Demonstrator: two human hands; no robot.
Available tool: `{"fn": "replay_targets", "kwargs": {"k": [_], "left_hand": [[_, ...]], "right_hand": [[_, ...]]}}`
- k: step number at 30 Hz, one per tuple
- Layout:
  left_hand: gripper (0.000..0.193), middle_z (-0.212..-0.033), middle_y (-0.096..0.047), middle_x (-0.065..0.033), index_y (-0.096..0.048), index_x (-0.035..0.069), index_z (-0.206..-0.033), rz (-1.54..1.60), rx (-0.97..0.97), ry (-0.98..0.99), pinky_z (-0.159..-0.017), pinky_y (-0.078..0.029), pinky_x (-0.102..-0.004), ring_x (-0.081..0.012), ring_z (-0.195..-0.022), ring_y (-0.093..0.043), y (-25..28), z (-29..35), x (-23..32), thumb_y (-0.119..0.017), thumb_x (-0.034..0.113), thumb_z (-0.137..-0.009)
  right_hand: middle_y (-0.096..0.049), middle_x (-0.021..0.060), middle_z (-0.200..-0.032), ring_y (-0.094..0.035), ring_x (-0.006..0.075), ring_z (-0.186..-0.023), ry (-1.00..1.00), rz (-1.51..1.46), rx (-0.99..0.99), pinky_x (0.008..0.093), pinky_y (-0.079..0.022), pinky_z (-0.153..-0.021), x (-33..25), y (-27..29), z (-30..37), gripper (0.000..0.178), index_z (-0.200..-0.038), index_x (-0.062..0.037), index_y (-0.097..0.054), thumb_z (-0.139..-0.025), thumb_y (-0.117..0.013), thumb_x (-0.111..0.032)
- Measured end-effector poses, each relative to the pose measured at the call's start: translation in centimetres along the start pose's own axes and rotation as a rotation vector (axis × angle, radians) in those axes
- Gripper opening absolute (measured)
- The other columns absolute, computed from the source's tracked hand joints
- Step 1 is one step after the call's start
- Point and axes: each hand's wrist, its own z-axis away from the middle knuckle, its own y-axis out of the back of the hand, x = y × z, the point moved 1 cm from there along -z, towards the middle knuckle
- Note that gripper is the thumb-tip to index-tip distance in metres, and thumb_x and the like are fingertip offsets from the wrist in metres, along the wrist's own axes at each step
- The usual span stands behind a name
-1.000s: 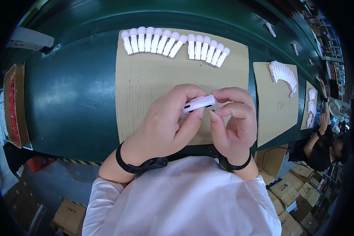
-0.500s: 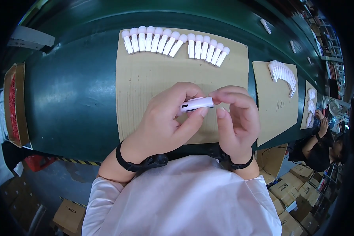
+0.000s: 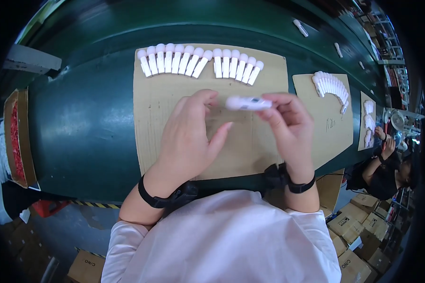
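A small white handheld device with a round, pale pinkish head (image 3: pixel 249 103) lies level in the air above the cardboard sheet (image 3: pixel 174 122). My right hand (image 3: pixel 292 120) pinches its tail end between thumb and fingers, and the head points left. A dark spot shows on its side; motion blurs the rest. To the left of that head, my left hand (image 3: pixel 189 132) is open, thumb apart from the curved fingers, holding nothing. Along the sheet's far edge lie two fanned groups of like devices (image 3: pixel 174 61), (image 3: pixel 236 66), heads pointing away from me.
On the right, a second cardboard sheet (image 3: pixel 326 137) bears a curved row of devices (image 3: pixel 333 87); a third sheet lies beyond, near a co-worker's hands (image 3: pixel 387 146). Loose devices (image 3: pixel 300 28) rest on the green bench (image 3: pixel 89 118). An open box of red pieces (image 3: pixel 18 137) stands left.
My left hand has let go of the device and drawn away to the left. My right hand now holds it alone, with its round head showing.
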Motion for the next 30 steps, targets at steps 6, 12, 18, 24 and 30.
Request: {"fn": "replay_targets", "kwargs": {"k": [6, 12, 18, 24, 30], "left_hand": [[0.043, -0.104, -0.06, -0.0149, -0.055, 0.002, -0.113, -0.319, -0.126, -0.048, -0.082, -0.047, -0.0415, -0.0325, -0.096, -0.057, -0.5, 0.0, -0.9, -0.074, 0.012, -0.075], [0.039, -0.104, -0.061, -0.0141, -0.058, 0.002, -0.108, -0.352, -0.196, -0.029, -0.084, -0.046, -0.0416, -0.0317, -0.098, -0.057, -0.5, 0.0, -1.2, -0.073, 0.015, -0.075], [0.036, -0.105, -0.06, -0.0136, -0.059, 0.003, -0.105, -0.346, -0.207, -0.018, -0.083, -0.046, -0.0413, -0.0311, -0.098, -0.057, -0.5, 0.0, -1.2, -0.073, 0.014, -0.075], [0.035, -0.105, -0.06, -0.0129, -0.058, 0.003, -0.105, -0.346, -0.217, -0.022, -0.083, -0.046, -0.0412, -0.031, -0.098, -0.057, -0.5, -0.2, -1.2, -0.073, 0.014, -0.074], [0.036, -0.106, -0.059, -0.0125, -0.058, 0.003, -0.104, -0.358, -0.225, -0.003, -0.083, -0.046, -0.0415, -0.0305, -0.099, -0.057, -0.3, -0.3, -1.3, -0.073, 0.015, -0.074]], "right_hand": [[-0.065, 0.0081, -0.094, -0.063, 0.0171, -0.082, 0.288, 0.77, 0.182, 0.0285, -0.051, -0.071, 1.7, 4.0, -3.0, 0.021, -0.103, 0.0, -0.063, -0.084, -0.07, -0.004], [-0.064, 0.0113, -0.091, -0.063, 0.0256, -0.08, 0.383, 1.039, 0.068, 0.0341, -0.051, -0.069, 3.6, 2.9, -3.0, 0.02, -0.098, -0.002, -0.064, -0.079, -0.072, -0.005], [-0.064, 0.0115, -0.091, -0.063, 0.0265, -0.082, 0.319, 1.038, 0.035, 0.0365, -0.051, -0.071, 4.6, 2.5, -3.8, 0.02, -0.097, -0.0022, -0.063, -0.079, -0.071, -0.007], [-0.064, 0.0123, -0.093, -0.063, 0.0266, -0.087, 0.273, 1.045, 0.052, 0.0362, -0.051, -0.073, 4.7, 2.6, -4.9, 0.023, -0.099, -0.0024, -0.062, -0.08, -0.072, -0.009], [-0.063, 0.009, -0.095, -0.061, 0.0206, -0.085, 0.181, 0.874, -0.05, 0.0319, -0.05, -0.073, 3.2, 4.1, -6.2, 0.025, -0.104, -0.002, -0.061, -0.082, -0.071, -0.011]]}}
